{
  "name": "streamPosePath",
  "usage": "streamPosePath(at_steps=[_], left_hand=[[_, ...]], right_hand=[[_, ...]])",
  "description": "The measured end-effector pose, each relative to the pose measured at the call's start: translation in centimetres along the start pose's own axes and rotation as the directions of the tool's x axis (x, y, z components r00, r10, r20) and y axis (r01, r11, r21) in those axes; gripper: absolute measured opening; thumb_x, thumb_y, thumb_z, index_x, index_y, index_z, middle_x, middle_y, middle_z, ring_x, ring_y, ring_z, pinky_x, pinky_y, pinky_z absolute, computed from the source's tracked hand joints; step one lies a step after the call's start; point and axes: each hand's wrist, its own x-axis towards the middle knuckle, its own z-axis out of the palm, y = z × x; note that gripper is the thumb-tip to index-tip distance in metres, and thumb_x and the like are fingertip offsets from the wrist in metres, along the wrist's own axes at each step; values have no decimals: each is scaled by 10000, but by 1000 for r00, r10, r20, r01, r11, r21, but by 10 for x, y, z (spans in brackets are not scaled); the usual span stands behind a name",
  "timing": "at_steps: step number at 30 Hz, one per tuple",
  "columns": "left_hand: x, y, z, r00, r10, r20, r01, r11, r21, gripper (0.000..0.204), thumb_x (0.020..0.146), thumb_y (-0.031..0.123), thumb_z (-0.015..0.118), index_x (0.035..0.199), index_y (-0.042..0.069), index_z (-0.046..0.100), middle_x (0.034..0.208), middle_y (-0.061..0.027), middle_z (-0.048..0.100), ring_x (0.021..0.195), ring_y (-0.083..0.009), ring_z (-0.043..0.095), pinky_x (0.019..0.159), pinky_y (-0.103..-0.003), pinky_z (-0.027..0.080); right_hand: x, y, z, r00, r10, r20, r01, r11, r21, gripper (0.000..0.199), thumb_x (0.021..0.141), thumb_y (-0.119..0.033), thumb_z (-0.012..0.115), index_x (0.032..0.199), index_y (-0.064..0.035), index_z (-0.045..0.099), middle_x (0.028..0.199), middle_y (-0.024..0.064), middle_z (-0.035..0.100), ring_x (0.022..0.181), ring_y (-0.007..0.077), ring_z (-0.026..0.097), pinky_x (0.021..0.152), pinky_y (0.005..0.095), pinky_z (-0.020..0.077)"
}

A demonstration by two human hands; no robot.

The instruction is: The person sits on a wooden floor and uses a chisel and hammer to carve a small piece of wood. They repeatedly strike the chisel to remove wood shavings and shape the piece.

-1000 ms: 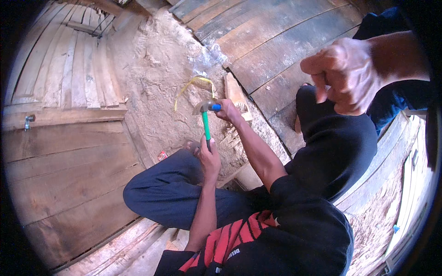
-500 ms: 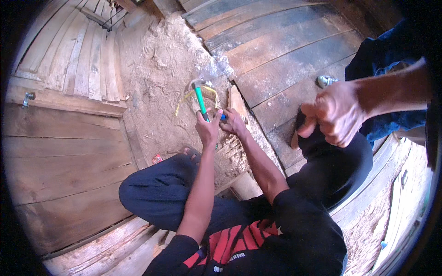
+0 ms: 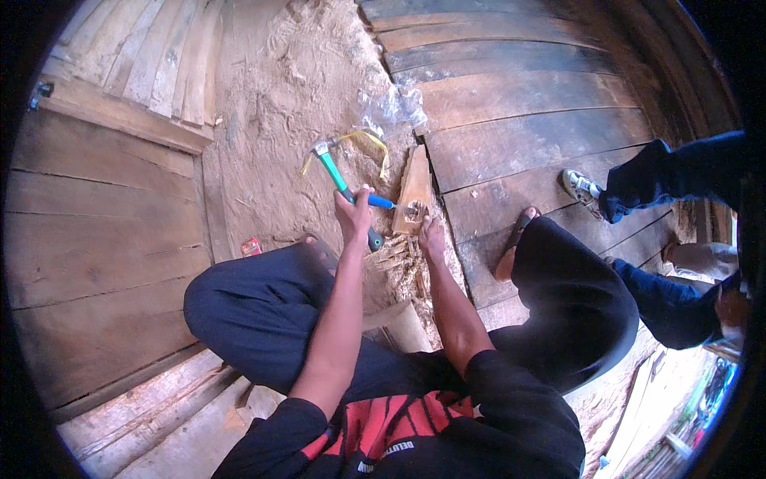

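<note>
Hammer (image 3: 339,177) swung left, left hand (image 3: 353,214) grip closed on handle, right hand (image 3: 432,238) at chisel (image 3: 385,203)

Left hand (image 3: 353,214) fingers clenched, right hand (image 3: 432,237) lowered

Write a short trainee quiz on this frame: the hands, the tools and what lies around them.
1. True or false: the left hand grips the hammer by its green handle.
2. What lies on the sawdust next to the hammer's head? A: a yellow strap. B: a red bucket. C: a saw.
3. What colour is the handle of the small tool between the left hand and the wood block?

Key: 1 true; 2 A; 3 blue.
</note>
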Motion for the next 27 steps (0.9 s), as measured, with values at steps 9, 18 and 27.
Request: streamPosePath(at_steps=[9,18,27], left_hand=[[15,-28,-11,982,98,-161,-84,992,95,332,937,239,590,998,10,358,869,-160,670,738,-231,667,597,-343,516],[50,-45,-22,975,26,-219,7,989,146,359,938,260,579,1009,-5,347,841,-159,665,715,-254,658,616,-368,521],[83,-63,-38,978,24,-207,92,842,531,489,799,408,672,977,9,452,919,-211,627,819,-376,612,739,-492,471]], right_hand=[[-12,-36,-8,986,-33,-164,7,987,-158,416,874,-161,529,1241,17,446,998,225,485,839,401,508,707,499,426],[6,-64,-34,897,436,-65,-431,898,87,445,1004,-388,306,905,-20,537,949,223,578,890,398,523,793,487,396],[28,-28,-10,984,75,-163,-103,980,-171,252,908,-278,512,895,-30,560,877,182,559,841,361,550,657,481,450]])
